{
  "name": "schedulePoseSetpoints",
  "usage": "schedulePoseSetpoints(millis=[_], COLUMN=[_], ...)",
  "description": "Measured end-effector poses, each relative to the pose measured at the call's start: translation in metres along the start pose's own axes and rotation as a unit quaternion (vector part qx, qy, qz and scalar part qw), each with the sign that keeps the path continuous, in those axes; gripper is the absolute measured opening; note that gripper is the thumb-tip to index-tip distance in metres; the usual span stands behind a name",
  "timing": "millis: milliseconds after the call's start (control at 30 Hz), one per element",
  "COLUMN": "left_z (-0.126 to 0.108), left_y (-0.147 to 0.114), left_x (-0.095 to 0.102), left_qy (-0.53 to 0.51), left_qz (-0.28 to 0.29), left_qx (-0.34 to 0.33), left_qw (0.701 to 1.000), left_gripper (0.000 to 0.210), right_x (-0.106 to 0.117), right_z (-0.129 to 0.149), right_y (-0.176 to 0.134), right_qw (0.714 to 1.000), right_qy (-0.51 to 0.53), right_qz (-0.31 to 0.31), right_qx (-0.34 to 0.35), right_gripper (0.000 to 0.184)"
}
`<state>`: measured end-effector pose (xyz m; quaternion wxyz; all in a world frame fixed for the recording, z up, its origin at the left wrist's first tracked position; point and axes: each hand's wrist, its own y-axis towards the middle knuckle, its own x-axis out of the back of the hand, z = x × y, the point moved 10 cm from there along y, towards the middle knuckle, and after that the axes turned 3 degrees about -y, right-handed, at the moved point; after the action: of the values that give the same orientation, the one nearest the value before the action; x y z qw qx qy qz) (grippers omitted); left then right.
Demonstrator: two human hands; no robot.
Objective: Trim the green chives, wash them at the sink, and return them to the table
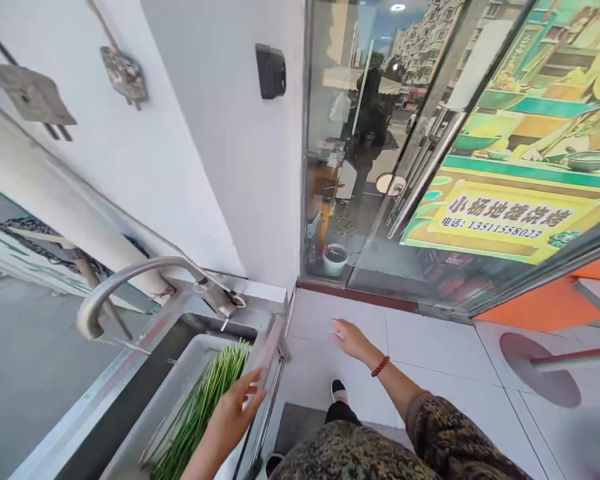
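My left hand (pixel 235 409) hovers at the right rim of the metal sink (pixel 110 405), its thumb and fingers apart and nothing in them. Just beside it, long thin green stalks that look like garlic scapes (pixel 200 407) lie in a bundle inside a pale plastic tub (pixel 147 413), which sits in the sink. Part of the bundle is hidden behind my left hand and forearm. My right hand (pixel 353 340), with a red bead bracelet (pixel 380 367) at the wrist, is held out over the tiled floor. Its fingers are loosely stretched and it holds nothing.
A curved metal faucet (pixel 145 267) rises at the sink's far end. Ahead stands a glass door (pixel 360 220) with a yellow-green poster (pixel 505 207). Behind the glass is a white bucket (pixel 335 260). A round metal base (pixel 535 370) with a pole stands on the floor at right.
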<state>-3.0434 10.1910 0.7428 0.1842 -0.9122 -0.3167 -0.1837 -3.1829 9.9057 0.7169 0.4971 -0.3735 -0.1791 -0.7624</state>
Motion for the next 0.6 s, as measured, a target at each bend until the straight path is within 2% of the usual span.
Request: schedulePoseSetpoints(millis=[167,233,333,467,600], left_z=[-0.052,-0.067,-0.097,-0.159,-0.215], left_y=[0.064,0.094,0.141,0.202,0.253], left_x=[-0.083,-0.121,-0.182,-0.26,-0.305], left_qy=[0.004,0.004,-0.014,-0.034,-0.036], left_qz=[0.07,0.081,0.101,0.149,0.174], left_qx=[-0.005,0.009,0.024,0.004,-0.006], left_qw=[0.998,0.997,0.994,0.988,0.984], left_gripper=[0.055,0.056,0.058,0.057,0.052], right_x=[0.08,0.118,0.186,0.289,0.385], right_z=[-0.132,-0.18,-0.241,-0.29,-0.302], right_y=[-0.025,-0.021,-0.003,0.036,0.092], right_qw=[0.988,0.981,0.968,0.949,0.936], right_qy=[0.062,0.074,0.1,0.13,0.133], right_qz=[-0.081,-0.11,-0.162,-0.238,-0.305], right_qx=[-0.118,-0.144,-0.162,-0.158,-0.117], right_gripper=[0.045,0.045,0.045,0.046,0.053])
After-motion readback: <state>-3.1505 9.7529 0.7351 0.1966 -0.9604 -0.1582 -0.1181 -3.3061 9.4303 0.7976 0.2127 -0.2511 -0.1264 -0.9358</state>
